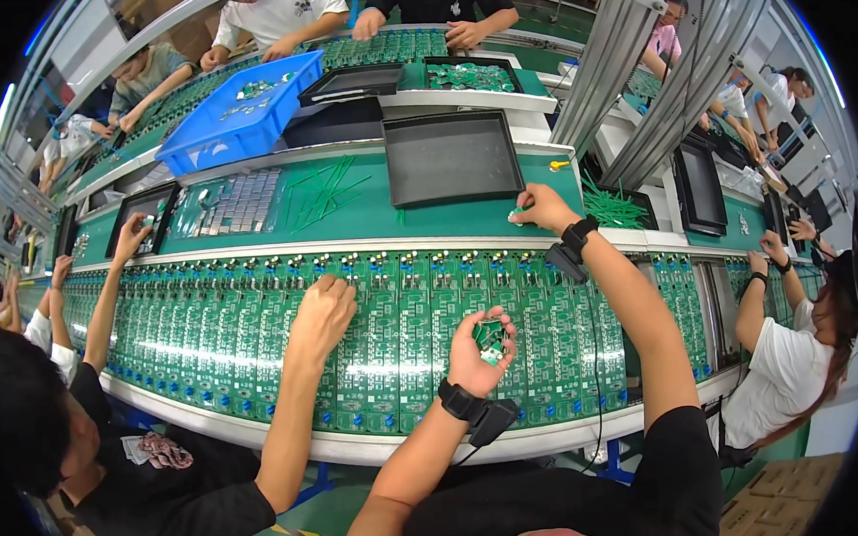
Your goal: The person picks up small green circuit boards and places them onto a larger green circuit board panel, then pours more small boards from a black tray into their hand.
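My left hand [473,363] is palm up above a long row of green circuit boards [404,347], fingers curled round several small green circuit boards [492,336] with pale parts on them. Farther off, at the edge of the green work surface, my right hand [546,206] is closed in a pinch. A small green piece [515,214] shows at its fingertips, too small to make out fully. Blue and dark parts line the far ends of the large boards. Both my wrists wear black devices.
Beyond the row lie a black tray [452,160], loose green strips [328,191], silvery parts [236,202] and a small yellow item [559,165]. A blue bin [214,143] stands farther back. A co-worker's hand [325,312] reaches over the boards at my left. Metal posts [612,64] rise at right.
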A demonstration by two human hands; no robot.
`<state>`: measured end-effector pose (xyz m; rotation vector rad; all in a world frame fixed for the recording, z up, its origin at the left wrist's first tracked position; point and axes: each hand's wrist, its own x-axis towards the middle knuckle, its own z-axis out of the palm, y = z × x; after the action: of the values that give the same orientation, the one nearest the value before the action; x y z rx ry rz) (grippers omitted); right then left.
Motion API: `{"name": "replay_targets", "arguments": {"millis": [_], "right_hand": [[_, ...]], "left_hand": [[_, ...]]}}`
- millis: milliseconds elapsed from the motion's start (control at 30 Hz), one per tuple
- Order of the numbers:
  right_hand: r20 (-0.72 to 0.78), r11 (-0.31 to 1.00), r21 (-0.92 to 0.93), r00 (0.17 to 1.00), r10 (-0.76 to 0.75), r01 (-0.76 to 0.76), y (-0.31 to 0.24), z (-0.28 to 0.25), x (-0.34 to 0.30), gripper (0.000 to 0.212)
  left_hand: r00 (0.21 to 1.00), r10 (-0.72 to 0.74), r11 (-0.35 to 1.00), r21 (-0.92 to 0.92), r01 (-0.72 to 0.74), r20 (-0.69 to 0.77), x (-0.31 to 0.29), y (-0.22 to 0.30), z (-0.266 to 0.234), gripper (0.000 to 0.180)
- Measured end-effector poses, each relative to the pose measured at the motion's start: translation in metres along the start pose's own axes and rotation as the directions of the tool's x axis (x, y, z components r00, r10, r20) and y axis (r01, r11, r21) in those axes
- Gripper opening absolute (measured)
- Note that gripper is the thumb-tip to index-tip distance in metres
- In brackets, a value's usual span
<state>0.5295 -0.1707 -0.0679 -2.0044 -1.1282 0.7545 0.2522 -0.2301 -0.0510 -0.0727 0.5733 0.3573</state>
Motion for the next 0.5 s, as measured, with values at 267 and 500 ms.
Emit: {"name": "replay_targets", "arguments": {"millis": [267, 500], "right_hand": [[0.021, 0.957, 0.046, 0.958, -0.287, 0.286, -0.033, -0.027, -0.058, 0.02], [0.189, 0.906, 0.307, 0.914, -0.358, 0.292, -0.086, -0.02, -0.21, 0.014]], "left_hand": [[0.998, 0.045, 0.997, 0.06, -0.042, -0.049, -0.002, -0.001, 0.014, 0.022], [0.995, 0.009, 0.967, 0.253, 0.016, -0.098, -0.011, -0.026, 0.021, 0.026]]}}
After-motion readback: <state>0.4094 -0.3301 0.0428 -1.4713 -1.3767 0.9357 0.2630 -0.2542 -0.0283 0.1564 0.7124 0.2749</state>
